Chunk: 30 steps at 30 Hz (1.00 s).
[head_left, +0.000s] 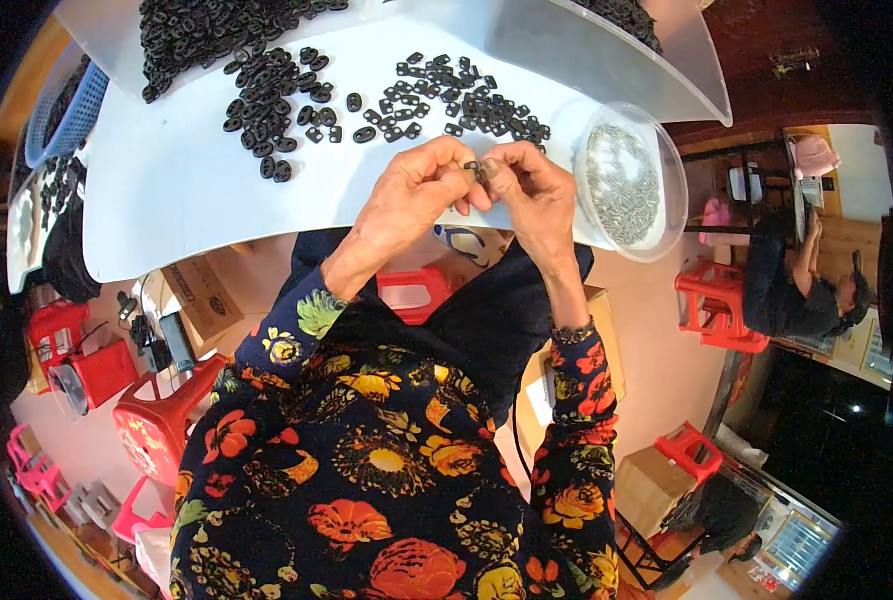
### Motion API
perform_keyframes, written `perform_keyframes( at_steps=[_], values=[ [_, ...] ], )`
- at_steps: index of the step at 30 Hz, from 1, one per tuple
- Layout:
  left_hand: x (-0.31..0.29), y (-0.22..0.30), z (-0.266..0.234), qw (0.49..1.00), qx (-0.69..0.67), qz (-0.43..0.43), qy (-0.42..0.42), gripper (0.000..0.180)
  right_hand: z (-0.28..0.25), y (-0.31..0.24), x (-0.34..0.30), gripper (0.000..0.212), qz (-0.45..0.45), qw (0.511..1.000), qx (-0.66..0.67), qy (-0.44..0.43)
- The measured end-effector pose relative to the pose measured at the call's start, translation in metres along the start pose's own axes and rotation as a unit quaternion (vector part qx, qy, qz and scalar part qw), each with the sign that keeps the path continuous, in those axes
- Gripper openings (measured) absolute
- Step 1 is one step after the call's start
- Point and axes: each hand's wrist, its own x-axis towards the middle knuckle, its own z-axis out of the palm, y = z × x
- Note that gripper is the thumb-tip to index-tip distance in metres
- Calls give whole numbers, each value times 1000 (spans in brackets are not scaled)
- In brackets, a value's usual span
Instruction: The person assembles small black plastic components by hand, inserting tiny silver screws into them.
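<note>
Small black part [474, 170] — fingers [502, 180] clamped on it — clear tub [672, 165] holds silvery pieces [631, 208].

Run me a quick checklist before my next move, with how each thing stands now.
1. Something held: ok; a small dark piece shows between the left hand and right hand.
2. Piece lined up properly: cannot tell; the hands hide most of it.
3. Metal bits nearby: ok; they lie in the clear tub beside the right hand.
4. Tub well back from the table edge: not ok; it sits right at it.
5. Loose black pieces available: ok; heaped beyond the hands.
</note>
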Motion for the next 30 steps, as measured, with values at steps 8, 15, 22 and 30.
perform_keyframes(
  at_steps=[8,15,22,30],
  values=[
    [1,-7,8,998,14,54,31,10,15,0,-3,10,-11,997,-33,66],
    [-1,-6,8,998,-4,59,37,10,12,-6,-1,15,17,997,46,63],
    [-1,-11,7,998,12,56,41,11,11,-3,0,12,7,999,-11,44],
    [0,-8,11,994,13,78,77,10,25,1,3,9,-22,995,11,101]
  ],
)
